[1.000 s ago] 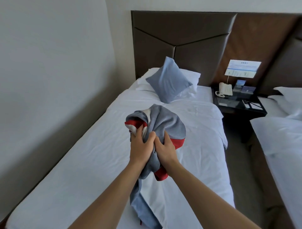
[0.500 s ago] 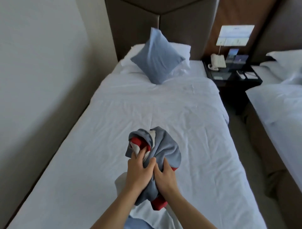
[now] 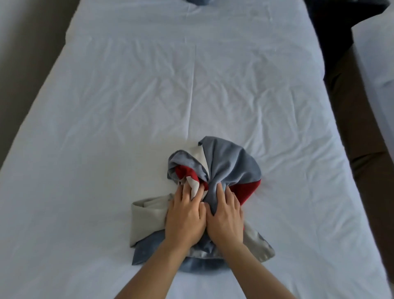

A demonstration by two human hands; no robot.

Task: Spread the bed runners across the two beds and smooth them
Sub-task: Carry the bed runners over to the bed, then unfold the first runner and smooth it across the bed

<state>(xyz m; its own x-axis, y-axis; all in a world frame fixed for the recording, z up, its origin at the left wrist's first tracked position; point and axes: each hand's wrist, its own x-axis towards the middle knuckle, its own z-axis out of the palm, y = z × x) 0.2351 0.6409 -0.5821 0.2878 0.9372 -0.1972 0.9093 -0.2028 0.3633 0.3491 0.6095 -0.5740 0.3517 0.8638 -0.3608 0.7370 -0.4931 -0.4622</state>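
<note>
The bed runner point(image 3: 215, 170) lies bunched in a heap on the white sheet of the near bed point(image 3: 128, 106), low of centre in the head view, toward the 6 o'clock end of the mattress. The cloth is blue-grey, with red panels showing at its 3 o'clock and 9 o'clock sides and a pale grey backing. A flattened pale grey fold extends out from the heap toward 8 o'clock, and another pale grey corner lies toward 4 o'clock; a blue edge shows beneath the wrists at 6 o'clock. The left hand point(image 3: 185, 219) rests on the heap's left portion, fingers point(image 3: 186, 190) curled and dug into the red and pale folds, gripping cloth. The right hand point(image 3: 226, 219) sits just beside it, the two hands touching along their inner edges, its fingers point(image 3: 219, 190) closed on a gathered pinch of blue-grey cloth. Both forearms enter from the 6 o'clock edge. The sheet carries fine creases and a lengthwise fold line running toward 12 o'clock. A blue cushion edge point(image 3: 197, 1) is cut off at the 12 o'clock edge. The second bed point(image 3: 375, 64) shows in part at 2 o'clock, well apart across a dark floor gap point(image 3: 345, 96). A wall point(image 3: 25, 42) runs along the 10 o'clock side.
</note>
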